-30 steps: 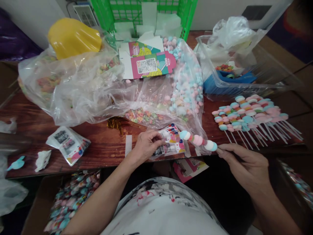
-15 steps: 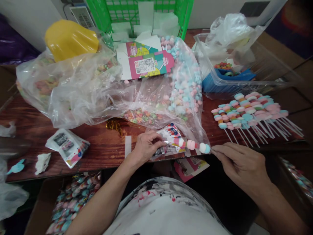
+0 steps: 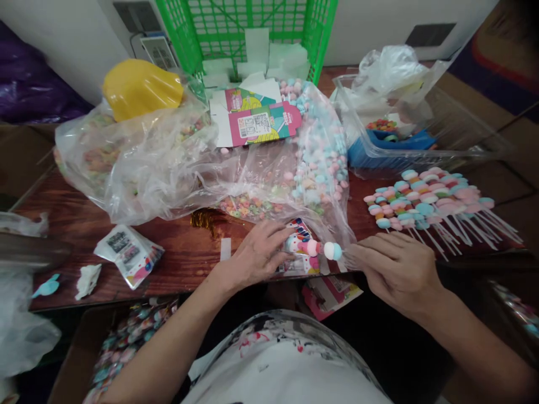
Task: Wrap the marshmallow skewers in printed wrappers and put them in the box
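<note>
A candy skewer (image 3: 312,248) of pink, white and blue marshmallow-like pieces lies between my two hands, over the table's front edge. My left hand (image 3: 259,252) is closed around its left end, and the fingers hide part of the candy. My right hand (image 3: 398,269) is closed at the opposite end, just beyond the white and blue piece; its fingertips are partly hidden. Clear film shows near the right fingers, but I cannot tell whether it wraps the candy. Beneath the skewer lie printed clear packets (image 3: 300,266).
Candy skewers on white sticks (image 3: 425,199) lie at the right. Behind are large clear bags of candy (image 3: 138,174), folded cards (image 3: 263,126), a green crate (image 3: 322,45) and a clear plastic bin (image 3: 458,150). More printed packets (image 3: 128,252) sit left. A box of wrapped candy (image 3: 126,342) stands below.
The skewer has shifted left, with more of it now covered by my left hand. My right hand has moved left with it. The whole view has shifted slightly.
</note>
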Demonstrator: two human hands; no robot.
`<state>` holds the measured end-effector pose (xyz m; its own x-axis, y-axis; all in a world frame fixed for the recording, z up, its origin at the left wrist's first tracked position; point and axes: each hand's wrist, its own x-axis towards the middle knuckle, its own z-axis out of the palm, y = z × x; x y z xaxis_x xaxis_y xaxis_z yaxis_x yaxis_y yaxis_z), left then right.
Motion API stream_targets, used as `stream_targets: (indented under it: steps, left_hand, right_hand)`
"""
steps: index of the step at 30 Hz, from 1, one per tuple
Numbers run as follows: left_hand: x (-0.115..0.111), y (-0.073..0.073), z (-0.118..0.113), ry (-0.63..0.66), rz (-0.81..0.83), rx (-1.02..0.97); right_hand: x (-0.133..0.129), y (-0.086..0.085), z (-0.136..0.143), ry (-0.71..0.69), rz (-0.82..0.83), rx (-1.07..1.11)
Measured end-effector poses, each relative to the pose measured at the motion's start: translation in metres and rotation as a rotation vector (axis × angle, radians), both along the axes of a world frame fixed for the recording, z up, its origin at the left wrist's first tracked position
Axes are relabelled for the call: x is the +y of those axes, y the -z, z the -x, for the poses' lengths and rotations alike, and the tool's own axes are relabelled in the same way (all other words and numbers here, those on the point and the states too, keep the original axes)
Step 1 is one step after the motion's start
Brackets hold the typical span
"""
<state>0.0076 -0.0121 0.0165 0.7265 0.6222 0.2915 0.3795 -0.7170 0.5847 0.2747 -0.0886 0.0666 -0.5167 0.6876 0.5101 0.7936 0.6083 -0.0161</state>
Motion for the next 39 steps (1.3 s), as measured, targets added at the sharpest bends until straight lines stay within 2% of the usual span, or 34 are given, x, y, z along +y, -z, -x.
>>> stream_targets:
  steps: [3,7,11,17,24,27,29,31,33,35,39]
  left_hand:
    - [-0.004,-0.008,-0.005,0.07,0.146,-0.003]
    - [-0.01,-0.011,-0.007,0.037,0.235,-0.067]
    - [-0.014,-0.008,-0.01,0.001,0.248,-0.067]
    - [-0.018,-0.001,-0.023,-0.034,0.244,-0.129]
    - [-0.022,-0.011,-0.024,0.016,0.348,-0.084]
    - [-0.023,-0.017,-0.023,0.095,0.493,-0.052]
    - [-0.024,-0.02,-0.025,0.136,0.666,-0.088]
    - [-0.025,-0.02,-0.029,0.128,0.858,-0.166]
    - [-0.026,-0.019,-0.033,0.072,0.97,-0.24]
    - [-0.026,-0.016,-0.036,-0.013,0.91,-0.268]
    - [-0.024,-0.011,-0.035,-0.116,0.461,-0.233]
  right_hand:
    - [0.002,-0.014,-0.004,0.0,-0.1,-0.114]
    - [0.003,-0.024,-0.013,0.025,-0.124,-0.186]
    - [-0.001,-0.023,-0.014,0.035,-0.049,-0.17]
    - [-0.003,-0.02,0.001,0.008,0.01,-0.122]
    - [0.005,-0.029,0.002,-0.054,-0.064,-0.235]
    - [0.009,-0.031,-0.003,-0.125,-0.095,-0.245]
    - [0.011,-0.031,-0.006,-0.166,-0.106,-0.253]
    - [0.012,-0.031,-0.006,-0.19,-0.103,-0.245]
    - [0.012,-0.031,-0.006,-0.201,-0.066,-0.219]
    - [0.011,-0.031,-0.007,-0.186,0.015,-0.209]
    - [0.007,-0.036,-0.011,-0.078,0.129,-0.262]
